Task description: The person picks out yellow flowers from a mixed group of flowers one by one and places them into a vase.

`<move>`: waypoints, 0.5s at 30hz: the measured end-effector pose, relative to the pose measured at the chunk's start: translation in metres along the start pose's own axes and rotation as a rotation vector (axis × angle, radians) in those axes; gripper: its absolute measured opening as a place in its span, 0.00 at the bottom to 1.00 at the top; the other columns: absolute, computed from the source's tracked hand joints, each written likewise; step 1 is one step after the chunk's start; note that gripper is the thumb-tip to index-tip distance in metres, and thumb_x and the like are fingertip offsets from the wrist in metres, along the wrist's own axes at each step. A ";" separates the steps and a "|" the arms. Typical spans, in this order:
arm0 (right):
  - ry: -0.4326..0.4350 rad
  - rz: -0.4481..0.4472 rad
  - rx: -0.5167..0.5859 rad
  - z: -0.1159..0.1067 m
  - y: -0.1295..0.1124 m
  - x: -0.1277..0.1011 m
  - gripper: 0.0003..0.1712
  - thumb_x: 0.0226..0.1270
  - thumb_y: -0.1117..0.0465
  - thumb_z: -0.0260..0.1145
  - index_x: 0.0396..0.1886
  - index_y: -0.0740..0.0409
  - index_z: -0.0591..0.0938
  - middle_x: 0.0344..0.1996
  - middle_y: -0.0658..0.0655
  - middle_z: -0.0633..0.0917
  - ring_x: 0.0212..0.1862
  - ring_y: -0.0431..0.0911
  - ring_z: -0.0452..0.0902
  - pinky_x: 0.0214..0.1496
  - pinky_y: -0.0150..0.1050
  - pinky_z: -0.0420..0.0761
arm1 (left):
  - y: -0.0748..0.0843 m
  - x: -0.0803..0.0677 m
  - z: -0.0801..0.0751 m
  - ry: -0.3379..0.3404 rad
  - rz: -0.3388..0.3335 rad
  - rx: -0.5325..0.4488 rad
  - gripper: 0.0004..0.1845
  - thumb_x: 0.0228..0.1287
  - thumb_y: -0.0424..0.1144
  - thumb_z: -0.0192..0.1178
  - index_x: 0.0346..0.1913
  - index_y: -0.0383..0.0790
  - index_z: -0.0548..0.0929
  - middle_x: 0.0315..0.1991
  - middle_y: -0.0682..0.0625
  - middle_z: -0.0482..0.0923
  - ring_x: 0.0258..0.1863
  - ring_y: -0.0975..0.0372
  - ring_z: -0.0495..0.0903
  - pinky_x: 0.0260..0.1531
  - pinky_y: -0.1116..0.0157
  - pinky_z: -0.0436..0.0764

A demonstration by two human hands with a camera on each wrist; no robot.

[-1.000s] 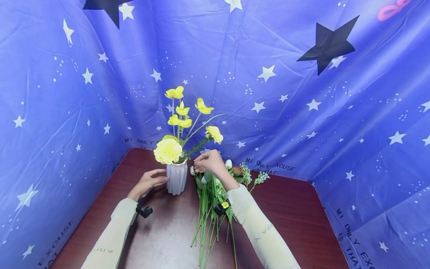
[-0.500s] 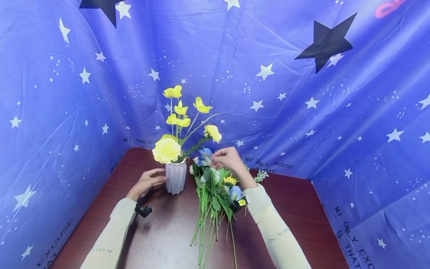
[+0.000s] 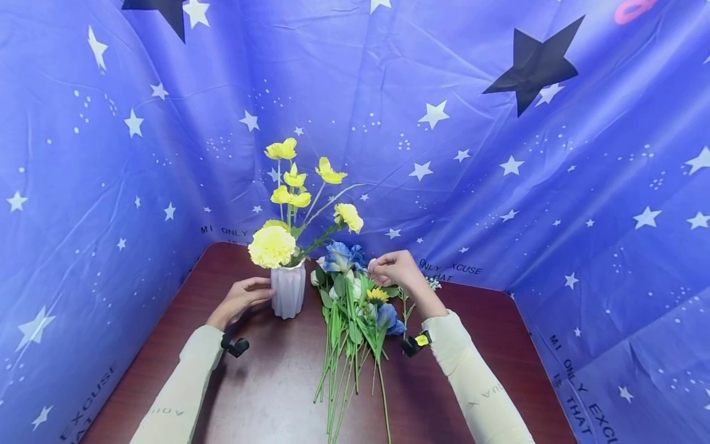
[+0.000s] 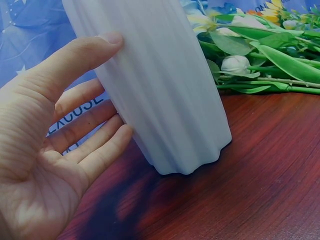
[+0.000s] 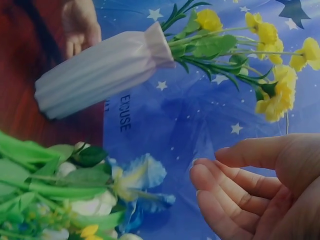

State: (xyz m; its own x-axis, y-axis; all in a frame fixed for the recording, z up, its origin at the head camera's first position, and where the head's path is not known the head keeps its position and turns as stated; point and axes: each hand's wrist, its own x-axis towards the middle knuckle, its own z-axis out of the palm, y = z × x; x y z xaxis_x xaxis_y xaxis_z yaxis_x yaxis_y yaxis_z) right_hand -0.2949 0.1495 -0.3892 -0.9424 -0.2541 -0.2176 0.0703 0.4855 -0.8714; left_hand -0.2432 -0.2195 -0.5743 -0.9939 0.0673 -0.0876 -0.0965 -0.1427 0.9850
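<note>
A white ribbed vase (image 3: 288, 295) stands upright on the dark red table (image 3: 266, 388) and holds yellow flowers (image 3: 288, 197). My left hand (image 3: 259, 290) rests against the vase's left side with straight fingers; in the left wrist view the thumb (image 4: 95, 47) touches the vase (image 4: 165, 85). Right of the vase lies a pile of loose flowers (image 3: 355, 314) with long green stems, a blue flower (image 3: 338, 256) at its top. My right hand (image 3: 383, 269) hovers just right of that blue flower. Its fingers (image 5: 220, 185) are loosely curled with nothing between them.
A blue star-printed cloth (image 3: 499, 185) hangs close behind and at both sides of the table. White buds (image 4: 235, 63) and green leaves lie near the vase's foot. A sprig of small white blossoms (image 3: 432, 283) lies behind my right hand.
My right hand has moved to the right, from beside the vase's mouth to above the pile, uncovering the blue flower. The left hand and vase have stayed put.
</note>
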 end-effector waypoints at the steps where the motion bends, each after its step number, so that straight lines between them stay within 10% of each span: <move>1: 0.002 0.009 -0.011 -0.001 0.002 -0.001 0.13 0.69 0.68 0.68 0.47 0.74 0.85 0.30 0.61 0.91 0.26 0.43 0.86 0.29 0.33 0.88 | 0.000 0.000 0.000 -0.005 0.001 0.006 0.24 0.65 0.30 0.68 0.62 0.26 0.77 0.45 0.57 0.86 0.46 0.69 0.86 0.61 0.54 0.83; 15: -0.037 0.096 -0.103 -0.006 0.031 -0.003 0.08 0.65 0.72 0.67 0.41 0.74 0.86 0.38 0.64 0.90 0.24 0.41 0.82 0.29 0.32 0.84 | -0.003 0.003 -0.002 0.006 -0.021 0.013 0.26 0.65 0.31 0.68 0.64 0.23 0.74 0.45 0.58 0.85 0.45 0.69 0.86 0.59 0.58 0.85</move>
State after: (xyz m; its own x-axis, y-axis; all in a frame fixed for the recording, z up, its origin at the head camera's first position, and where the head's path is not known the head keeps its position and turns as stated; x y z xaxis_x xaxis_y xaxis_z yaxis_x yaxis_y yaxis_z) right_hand -0.2921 0.1704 -0.4124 -0.9201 -0.2318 -0.3156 0.1242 0.5916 -0.7966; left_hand -0.2462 -0.2210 -0.5775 -0.9919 0.0644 -0.1092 -0.1168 -0.1288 0.9848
